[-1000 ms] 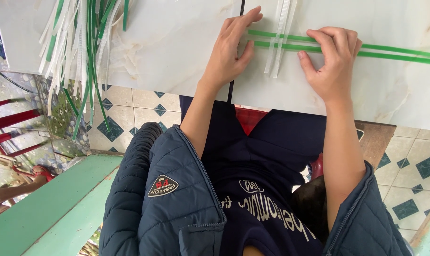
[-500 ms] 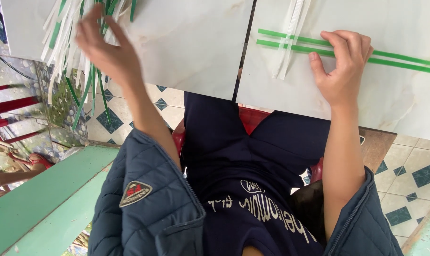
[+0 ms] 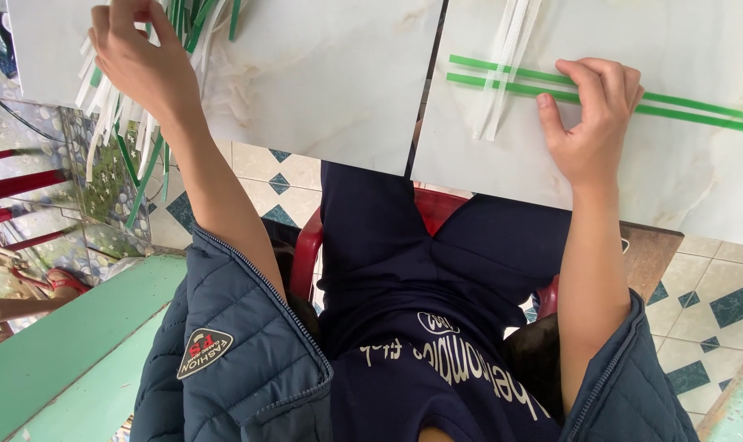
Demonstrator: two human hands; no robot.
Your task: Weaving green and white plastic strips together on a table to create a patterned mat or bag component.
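Item: flat plastic weaving strips, green and white, on two pale marble-look tiles (image 3: 322, 98) laid side by side as a work surface over the lap.

Location. Two green strips (image 3: 691, 110) lie parallel and close together across the right-hand tile, running off its right edge. A few white strips (image 3: 506, 69) cross them at roughly a right angle, their lower ends free. A loose bundle of mixed strips (image 3: 113, 123) hangs over the far left edge of the left tile.

Right hand (image 3: 592, 123): palm down, fingers curled, fingertips pressing on the green strips just right of the crossing; thumb out to the left beside the lower strip. It pins rather than grips.

Left hand (image 3: 142, 65): over the bundle, fingers bent into the strips. Whether it has closed on one strip or only touches them cannot be told; the fingertips are at the frame's edge.

Handling, as judged: very light, thin, springy along the length, probably smooth and apt to slide on the glossy tile. Hold flat under the fingertips near the crossing; draw a single strip from the bundle by pinching near its end.

Surroundings: red plastic chair (image 3: 306, 254), patterned floor tiles (image 3: 719, 303), dark quilted jacket (image 3: 224, 360).
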